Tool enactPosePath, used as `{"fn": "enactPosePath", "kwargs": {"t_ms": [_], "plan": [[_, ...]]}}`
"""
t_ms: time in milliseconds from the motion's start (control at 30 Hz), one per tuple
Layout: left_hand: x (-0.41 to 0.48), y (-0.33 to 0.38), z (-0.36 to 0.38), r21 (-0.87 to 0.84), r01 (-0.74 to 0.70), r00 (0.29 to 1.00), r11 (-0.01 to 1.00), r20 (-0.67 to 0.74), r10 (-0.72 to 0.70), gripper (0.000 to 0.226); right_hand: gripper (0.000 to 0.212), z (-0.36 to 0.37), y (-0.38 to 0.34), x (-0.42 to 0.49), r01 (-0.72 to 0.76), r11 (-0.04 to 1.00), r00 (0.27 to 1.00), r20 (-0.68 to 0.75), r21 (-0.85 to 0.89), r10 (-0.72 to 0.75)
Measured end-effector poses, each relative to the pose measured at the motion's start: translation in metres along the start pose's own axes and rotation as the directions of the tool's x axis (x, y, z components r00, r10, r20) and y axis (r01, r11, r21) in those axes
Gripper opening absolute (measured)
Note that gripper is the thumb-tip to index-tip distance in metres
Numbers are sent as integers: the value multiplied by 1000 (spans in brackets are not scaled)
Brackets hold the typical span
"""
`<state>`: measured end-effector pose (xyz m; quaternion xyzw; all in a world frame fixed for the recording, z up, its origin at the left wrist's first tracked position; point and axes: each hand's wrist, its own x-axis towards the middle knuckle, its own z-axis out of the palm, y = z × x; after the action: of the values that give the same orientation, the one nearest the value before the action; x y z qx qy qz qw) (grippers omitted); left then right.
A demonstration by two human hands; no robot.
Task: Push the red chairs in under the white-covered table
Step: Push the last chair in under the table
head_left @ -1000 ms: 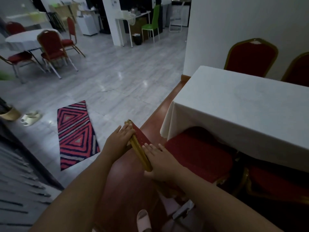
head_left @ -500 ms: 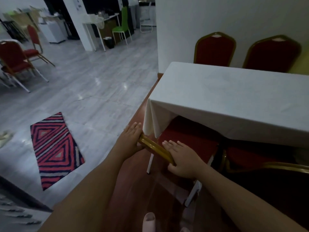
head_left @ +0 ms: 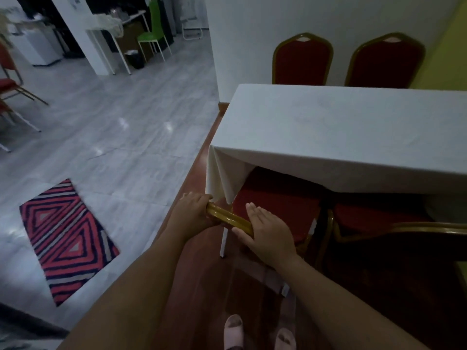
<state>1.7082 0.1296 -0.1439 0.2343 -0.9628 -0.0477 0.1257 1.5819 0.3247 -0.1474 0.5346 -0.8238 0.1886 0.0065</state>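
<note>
The white-covered table (head_left: 341, 127) fills the right half of the view. A red chair (head_left: 275, 198) with a gold frame stands at its near left corner, its seat partly under the hanging cloth. My left hand (head_left: 193, 213) is wrapped around the left end of the chair's gold top rail. My right hand (head_left: 267, 229) lies over the rail's right end, fingers stretched forward, thumb under the rail. A second red chair (head_left: 379, 218) stands to the right, seat partly under the table. Two more red chairs (head_left: 302, 60) stand behind the table against the wall.
A striped red rug (head_left: 67, 238) lies on the grey tile floor to the left. My feet in pale slippers (head_left: 233, 329) stand on the red-brown floor strip. Red chairs at the far left edge, a green chair (head_left: 151, 34) and a white desk stand far back.
The chair has slid forward, its seat now further under the cloth, both hands staying on the top rail. My view has swung right and moved closer to the table.
</note>
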Motion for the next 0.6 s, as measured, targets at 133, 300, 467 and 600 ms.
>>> {"fn": "enactPosePath", "kwargs": {"t_ms": [133,300,467,600], "plan": [[-3,11,0,28,-28,999,999,-24,29,73,75,-4,12,-8,48,999,999,9,-8,-48],[-5,45,6,0,-68,997,998,-30,68,67,75,-24,49,-24,110,992,994,-1,-54,-110],[8,74,6,22,-100,995,995,-28,101,61,83,-39,89,-27,71,988,997,16,-137,-69],[28,75,4,3,-120,991,993,62,120,62,85,-41,97,-16,37,990,999,25,-138,-34]]}}
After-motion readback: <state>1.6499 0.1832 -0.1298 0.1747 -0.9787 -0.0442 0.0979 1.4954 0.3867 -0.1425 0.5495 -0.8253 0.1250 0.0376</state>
